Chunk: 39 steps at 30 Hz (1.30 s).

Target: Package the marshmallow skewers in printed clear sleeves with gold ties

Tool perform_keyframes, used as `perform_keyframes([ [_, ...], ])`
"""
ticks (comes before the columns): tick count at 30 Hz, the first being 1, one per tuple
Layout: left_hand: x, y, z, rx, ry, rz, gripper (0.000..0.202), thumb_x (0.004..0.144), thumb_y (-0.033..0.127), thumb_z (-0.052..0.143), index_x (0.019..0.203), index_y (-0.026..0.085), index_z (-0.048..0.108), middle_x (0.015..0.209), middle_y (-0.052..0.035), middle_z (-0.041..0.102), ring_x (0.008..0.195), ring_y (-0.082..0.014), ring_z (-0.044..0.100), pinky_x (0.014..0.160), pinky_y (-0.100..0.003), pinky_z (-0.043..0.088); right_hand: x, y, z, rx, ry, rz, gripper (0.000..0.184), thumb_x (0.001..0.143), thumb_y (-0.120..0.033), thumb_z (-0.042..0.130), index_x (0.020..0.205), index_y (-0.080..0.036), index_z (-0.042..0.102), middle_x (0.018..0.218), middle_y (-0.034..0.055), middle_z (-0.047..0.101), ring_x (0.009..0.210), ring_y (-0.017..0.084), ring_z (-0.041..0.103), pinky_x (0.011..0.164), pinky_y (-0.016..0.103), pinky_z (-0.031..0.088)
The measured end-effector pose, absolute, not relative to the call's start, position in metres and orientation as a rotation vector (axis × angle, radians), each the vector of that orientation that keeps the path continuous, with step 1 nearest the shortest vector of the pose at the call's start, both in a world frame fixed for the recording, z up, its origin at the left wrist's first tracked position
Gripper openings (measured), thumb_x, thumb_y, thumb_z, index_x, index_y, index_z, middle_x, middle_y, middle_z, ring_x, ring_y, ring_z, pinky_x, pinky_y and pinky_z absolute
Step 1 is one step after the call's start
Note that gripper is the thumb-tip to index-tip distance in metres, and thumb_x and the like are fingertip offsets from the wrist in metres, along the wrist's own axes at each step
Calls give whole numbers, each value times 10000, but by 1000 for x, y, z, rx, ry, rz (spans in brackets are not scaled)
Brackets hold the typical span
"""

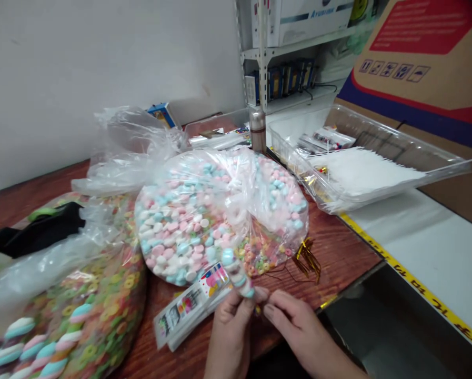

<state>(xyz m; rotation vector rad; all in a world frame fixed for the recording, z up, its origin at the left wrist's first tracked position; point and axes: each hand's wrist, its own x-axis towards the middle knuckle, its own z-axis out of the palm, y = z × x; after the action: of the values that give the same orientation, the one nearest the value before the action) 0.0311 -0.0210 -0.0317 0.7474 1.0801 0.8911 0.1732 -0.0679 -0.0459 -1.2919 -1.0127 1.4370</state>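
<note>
My left hand (236,321) pinches the lower end of a marshmallow skewer (239,278), a short upright stack of pastel pieces that seems to be wrapped in clear film. Right beside it, my right hand (294,321) has thumb and forefinger pressed together at the skewer's base. A small goldish bit shows between the hands, too blurred to make out. Left of the skewer lie flat printed plastic sleeves (196,300). Gold twist ties (307,260) rest on the table to the right. Behind the hands sits a big clear bag of pink, white and blue marshmallows (180,237).
At left, a bag of ring-shaped candies (113,310) carries several finished marshmallow twists (46,342) and a black cloth-like item (42,229). A clear tray (378,197) of white sticks (362,168) stands at right by a cardboard box (421,95). A bottle (258,131) stands behind. Yellow tape measure (417,289) edges the white surface.
</note>
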Motion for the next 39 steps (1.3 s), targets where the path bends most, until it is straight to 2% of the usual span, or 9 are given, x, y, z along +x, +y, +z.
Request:
perform_keyframes([
  [2, 20, -16, -33, 820, 1143, 977, 199, 789, 370, 707, 839, 179, 736, 803, -32, 700, 776, -172, 607, 813, -289, 454, 193, -76, -51, -1571, -1370, 812, 169, 938, -302, 529, 985, -199, 654, 925, 60, 622, 895, 207, 567, 812, 355, 433],
  [4, 11, -12, -34, 909, 1196, 989, 188, 813, 357, 684, 891, 192, 731, 839, -24, 707, 814, -184, 611, 847, -299, 439, 209, -83, -59, -1739, -1536, 412, 162, 950, -248, 513, 1020, -202, 651, 913, 67, 626, 905, 220, 560, 836, 370, 406],
  [12, 2, -12, -22, 1485, 1358, 891, 209, 917, 324, 534, 907, 199, 701, 751, -12, 623, 743, -182, 542, 712, -275, 413, 188, -79, -84, -1992, -1862, -76, 224, 947, -250, 470, 744, -218, 557, 703, 34, 557, 670, 227, 546, 654, 350, 375],
  [15, -2, -12, -15, 1758, 1375, 931, 180, 921, 249, 507, 962, 210, 678, 902, -50, 636, 872, -215, 566, 798, -312, 439, 185, -75, -85, -2012, -1848, -125, 289, 961, -217, 400, 693, -224, 508, 656, 28, 539, 595, 213, 554, 593, 332, 365],
  [18, -5, -12, -18, 2044, 1417, 935, 240, 920, 166, 447, 1039, 215, 649, 1061, -94, 601, 987, -237, 551, 859, -355, 441, 193, -75, -72, -1988, -1781, -81, 269, 983, -263, 364, 762, -213, 510, 649, 12, 549, 492, 165, 558, 485, 289, 334],
  [23, 4, -15, -33, 2415, 1498, 785, 347, 867, 64, 376, 1035, 198, 649, 869, -92, 579, 803, -230, 546, 721, -354, 455, 184, -68, -39, -1736, -1730, -66, 128, 953, -251, 466, 836, -222, 510, 633, -15, 567, 486, 119, 583, 471, 243, 365],
  [30, 20, -18, -34, 2495, 1494, 897, 130, 882, 135, 490, 879, 205, 599, 703, -40, 575, 656, -200, 559, 613, -303, 424, 141, -53, -50, -1600, -1911, -92, 195, 958, -164, 428, 776, -215, 477, 628, -6, 510, 481, 131, 548, 452, 271, 344],
  [35, 17, -20, -35, 2500, 1376, 980, 326, 857, 84, 536, 1153, 215, 562, 820, -63, 677, 755, -208, 635, 682, -299, 463, 141, -54, -53, -1580, -1920, -48, 196, 965, -168, 418, 786, -209, 487, 640, -3, 508, 488, 131, 544, 452, 270, 340],
  [39, 19, -19, -38, 2407, 1430, 1052, 314, 875, 94, 523, 1147, 231, 600, 820, -67, 684, 745, -210, 640, 676, -304, 471, 140, -52, -47, -1585, -1846, -39, 247, 980, -164, 368, 768, -209, 486, 620, -3, 502, 471, 132, 541, 438, 270, 332],
])
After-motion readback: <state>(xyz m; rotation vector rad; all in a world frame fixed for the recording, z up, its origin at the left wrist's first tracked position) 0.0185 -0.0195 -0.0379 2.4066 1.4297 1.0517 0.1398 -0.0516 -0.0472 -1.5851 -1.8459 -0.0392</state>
